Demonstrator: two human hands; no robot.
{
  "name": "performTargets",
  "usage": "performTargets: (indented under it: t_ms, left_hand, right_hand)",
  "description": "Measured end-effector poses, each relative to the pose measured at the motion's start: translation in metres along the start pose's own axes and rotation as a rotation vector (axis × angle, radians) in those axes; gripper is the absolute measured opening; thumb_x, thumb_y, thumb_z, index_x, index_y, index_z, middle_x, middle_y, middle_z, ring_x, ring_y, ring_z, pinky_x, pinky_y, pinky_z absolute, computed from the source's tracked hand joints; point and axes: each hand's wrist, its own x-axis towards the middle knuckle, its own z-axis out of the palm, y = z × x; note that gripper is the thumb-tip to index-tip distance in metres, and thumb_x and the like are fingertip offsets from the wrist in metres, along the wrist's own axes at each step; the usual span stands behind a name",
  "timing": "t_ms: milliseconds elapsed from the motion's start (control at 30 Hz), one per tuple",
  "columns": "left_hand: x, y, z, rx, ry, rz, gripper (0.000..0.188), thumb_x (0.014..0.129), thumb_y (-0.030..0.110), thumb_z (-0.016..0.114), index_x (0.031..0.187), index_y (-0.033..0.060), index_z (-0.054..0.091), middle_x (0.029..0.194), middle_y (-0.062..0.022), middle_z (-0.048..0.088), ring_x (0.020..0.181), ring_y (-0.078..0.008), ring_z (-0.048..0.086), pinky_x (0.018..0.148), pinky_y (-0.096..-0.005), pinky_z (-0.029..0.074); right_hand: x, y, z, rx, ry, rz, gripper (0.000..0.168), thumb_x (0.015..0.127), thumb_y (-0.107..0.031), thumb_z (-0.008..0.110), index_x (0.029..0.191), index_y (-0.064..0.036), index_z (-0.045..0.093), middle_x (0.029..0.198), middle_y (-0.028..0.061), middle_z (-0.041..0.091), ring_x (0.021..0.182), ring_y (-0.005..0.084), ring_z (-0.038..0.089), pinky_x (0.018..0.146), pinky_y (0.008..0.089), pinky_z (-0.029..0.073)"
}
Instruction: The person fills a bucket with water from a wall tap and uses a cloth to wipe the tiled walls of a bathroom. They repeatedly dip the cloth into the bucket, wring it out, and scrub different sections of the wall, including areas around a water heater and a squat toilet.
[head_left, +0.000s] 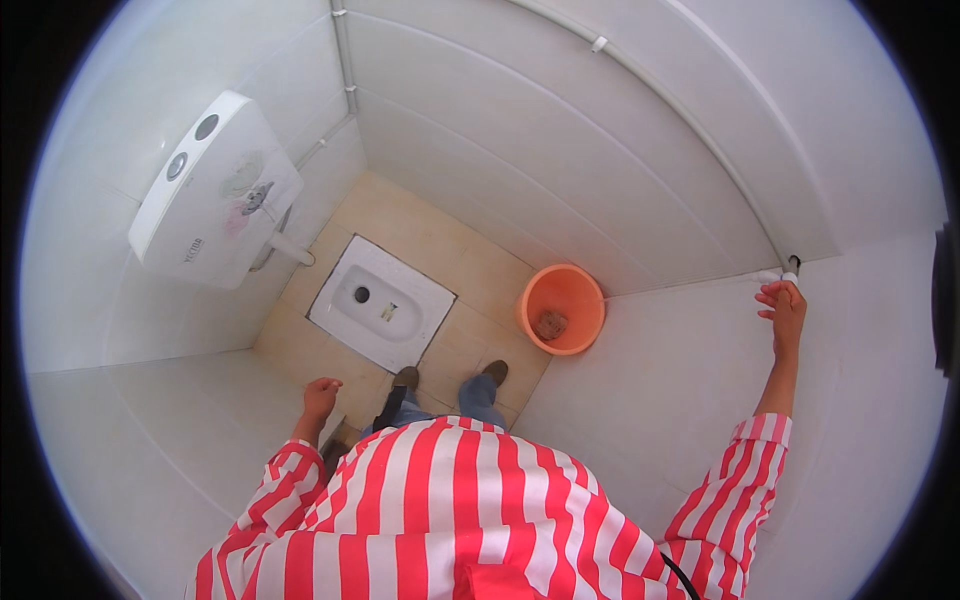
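Note:
At the right, my right hand (784, 309) is raised against the wall, its fingertips at a white pipe fitting (789, 277). Some of its fingers are spread, and whether they grip the fitting is hidden from this angle. My left hand (321, 397) hangs low at the left with curled fingers, and nothing shows in it. In front of my feet a white squat toilet pan (379, 307) is set into the tiled floor. An orange plastic bucket (592, 322) stands right of the pan, with a crumpled brownish thing (551, 325) at its bottom.
A white toilet cistern (217, 195) with two round buttons hangs on the left wall, its white flush pipe (290, 247) running down to the floor. Pale wall panels enclose the stall closely. A thin pipe (675, 112) runs along the far wall to the fitting.

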Motion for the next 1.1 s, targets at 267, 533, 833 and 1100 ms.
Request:
performTargets:
  t_ms: [267,533,833,1100]
  left_hand:
    - [-0.003,0.007,-0.002,0.143,0.059,0.113,0.019,0.080,0.023,0.059,0.086,0.0093,0.070,0.075,-0.0110,0.067,0.071,-0.0215,0.064,0.066,-0.0335,0.049]
    - [-0.010,0.014,-0.002,0.129,0.086,0.045,0.020,0.080,0.024,0.057,0.086,0.0101,0.071,0.080,-0.0131,0.067,0.077,-0.0274,0.065,0.072,-0.0367,0.050]
    - [-0.016,0.012,0.002,0.164,0.100,0.067,0.021,0.080,0.025,0.058,0.088,0.0097,0.070,0.084,-0.0143,0.067,0.081,-0.0294,0.064,0.074,-0.0381,0.050]
    - [-0.020,0.010,-0.001,0.198,0.086,0.059,0.020,0.080,0.025,0.059,0.088,0.0108,0.070,0.085,-0.0130,0.067,0.082,-0.0298,0.064,0.074,-0.0384,0.050]
  right_hand:
    - [0.015,0.034,-0.022,-0.027,-0.043,-0.085,0.025,0.090,-0.034,0.049,0.086,-0.011,0.056,0.083,0.0013,0.059,0.074,0.0137,0.062,0.053,0.0249,0.045]
    - [0.018,0.035,-0.014,-0.024,0.026,-0.051,0.021,0.092,-0.028,0.042,0.087,-0.012,0.054,0.082,0.0024,0.060,0.068,0.0116,0.061,0.047,0.0218,0.043]
    - [0.021,0.039,-0.016,-0.029,0.042,-0.038,0.018,0.091,-0.024,0.040,0.087,-0.013,0.054,0.081,0.0025,0.060,0.064,0.0110,0.059,0.044,0.0214,0.042]
    - [0.012,0.024,-0.006,-0.001,0.048,-0.054,0.018,0.090,-0.019,0.039,0.085,-0.011,0.055,0.081,0.0042,0.060,0.065,0.0130,0.061,0.043,0.0217,0.042]
